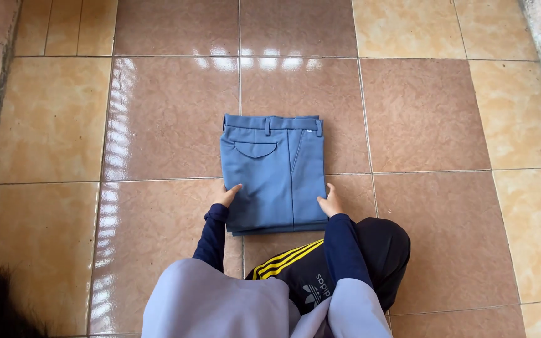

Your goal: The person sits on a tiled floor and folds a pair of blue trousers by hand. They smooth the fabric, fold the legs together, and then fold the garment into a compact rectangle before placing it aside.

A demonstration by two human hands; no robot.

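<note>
A pair of blue trousers (273,172) lies folded into a neat rectangle on the tiled floor, waistband away from me, a back pocket flap showing on top. My left hand (227,195) grips the folded stack at its left edge, thumb on top. Opposite it, my right hand (331,203) grips the right edge in the same way. Both arms wear dark blue sleeves.
The floor (427,119) is glossy brown and tan tile with light reflections. My knee in black pants with yellow stripes (370,256) rests just behind the trousers. A grey cloth (220,300) hangs at the bottom. Rough wall edges run along both sides.
</note>
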